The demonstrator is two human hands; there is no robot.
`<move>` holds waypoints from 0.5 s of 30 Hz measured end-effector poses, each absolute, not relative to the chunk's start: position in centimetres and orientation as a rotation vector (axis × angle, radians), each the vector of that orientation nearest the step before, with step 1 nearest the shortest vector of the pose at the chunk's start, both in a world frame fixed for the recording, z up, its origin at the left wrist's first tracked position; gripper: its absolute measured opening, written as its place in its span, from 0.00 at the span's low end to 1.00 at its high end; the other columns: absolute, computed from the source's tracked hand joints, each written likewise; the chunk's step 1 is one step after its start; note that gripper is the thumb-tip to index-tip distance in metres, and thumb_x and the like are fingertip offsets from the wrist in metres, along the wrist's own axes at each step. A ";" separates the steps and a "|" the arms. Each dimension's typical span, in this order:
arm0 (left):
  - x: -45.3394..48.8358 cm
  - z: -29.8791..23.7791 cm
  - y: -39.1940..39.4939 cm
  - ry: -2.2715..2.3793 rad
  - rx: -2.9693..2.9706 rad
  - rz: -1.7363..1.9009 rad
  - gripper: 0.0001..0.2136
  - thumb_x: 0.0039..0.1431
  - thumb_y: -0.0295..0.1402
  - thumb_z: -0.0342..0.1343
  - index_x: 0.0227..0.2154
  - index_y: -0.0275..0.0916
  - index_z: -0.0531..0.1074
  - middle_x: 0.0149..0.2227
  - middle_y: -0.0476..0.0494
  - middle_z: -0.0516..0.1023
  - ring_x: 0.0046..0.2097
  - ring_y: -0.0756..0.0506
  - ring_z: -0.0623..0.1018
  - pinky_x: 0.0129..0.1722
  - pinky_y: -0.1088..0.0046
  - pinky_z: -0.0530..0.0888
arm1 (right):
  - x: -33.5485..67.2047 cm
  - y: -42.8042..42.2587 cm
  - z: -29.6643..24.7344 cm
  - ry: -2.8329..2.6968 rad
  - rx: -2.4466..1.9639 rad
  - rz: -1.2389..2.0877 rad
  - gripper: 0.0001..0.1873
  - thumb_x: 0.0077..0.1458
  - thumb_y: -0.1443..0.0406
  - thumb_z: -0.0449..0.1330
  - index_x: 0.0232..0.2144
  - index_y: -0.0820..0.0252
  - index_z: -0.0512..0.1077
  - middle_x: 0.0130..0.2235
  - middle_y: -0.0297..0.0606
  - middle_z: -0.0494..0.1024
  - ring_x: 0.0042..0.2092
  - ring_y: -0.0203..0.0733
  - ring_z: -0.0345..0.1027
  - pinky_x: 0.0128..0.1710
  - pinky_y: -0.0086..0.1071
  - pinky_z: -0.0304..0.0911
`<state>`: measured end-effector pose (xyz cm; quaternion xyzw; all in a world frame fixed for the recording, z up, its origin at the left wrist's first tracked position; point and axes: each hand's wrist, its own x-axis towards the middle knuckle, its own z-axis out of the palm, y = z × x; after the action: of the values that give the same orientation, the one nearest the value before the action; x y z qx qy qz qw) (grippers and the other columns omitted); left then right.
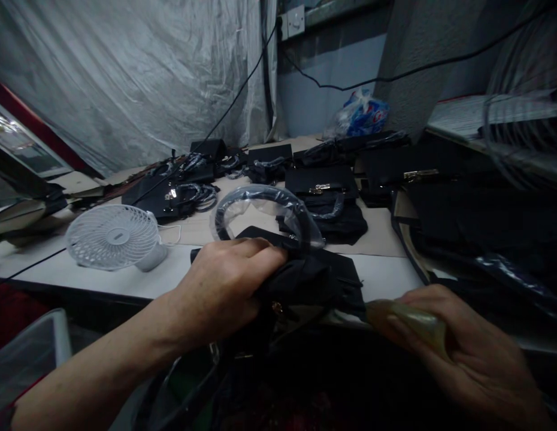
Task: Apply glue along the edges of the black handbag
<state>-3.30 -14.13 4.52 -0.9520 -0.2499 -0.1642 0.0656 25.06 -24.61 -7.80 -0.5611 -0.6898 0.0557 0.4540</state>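
A black handbag (305, 272) lies at the table's front edge, its plastic-wrapped loop handle (263, 194) standing up behind. My left hand (233, 278) is closed on the bag's dark material, fingers curled over its top. My right hand (453, 341) wraps round a tool with a yellowish, translucent handle (411, 323). The tool's front end points left at the bag's right edge; its tip cannot be made out, nor whether it touches the bag. Small gold-coloured hardware (277, 307) shows below my left hand. The bag's lower part is lost in shadow.
A white fan (114, 236) stands at the left. Several black handbags (321, 185) with wrapped handles lie across the table behind, and more are stacked at the right (485, 221). A blue plastic bag (366, 114) sits at the back. Dark cables (242, 90) hang across the scene.
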 end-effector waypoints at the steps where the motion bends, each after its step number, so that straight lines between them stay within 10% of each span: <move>1: -3.3 4.5 -14.2 -0.759 -2.874 -0.493 0.12 0.51 0.20 0.53 0.38 0.36 0.73 0.36 0.43 0.81 0.36 0.43 0.82 0.33 0.70 0.78 | 25.1 -24.7 -7.8 -1.700 -1.402 0.131 0.11 0.64 0.52 0.58 0.35 0.50 0.72 0.29 0.28 0.74 0.23 0.34 0.68 0.20 0.26 0.61; 15: -3.1 4.2 -14.4 -0.825 -2.882 -0.446 0.12 0.51 0.20 0.51 0.37 0.37 0.74 0.33 0.45 0.80 0.35 0.45 0.81 0.33 0.73 0.76 | 26.5 -25.1 -9.2 -1.654 -1.547 0.218 0.12 0.63 0.51 0.59 0.36 0.50 0.72 0.31 0.28 0.75 0.26 0.36 0.69 0.23 0.27 0.62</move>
<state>-3.07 -14.39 4.23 -0.9495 -0.2719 -0.1468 0.0553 26.45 -25.12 -9.17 -0.6171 -0.6598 0.0868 0.4199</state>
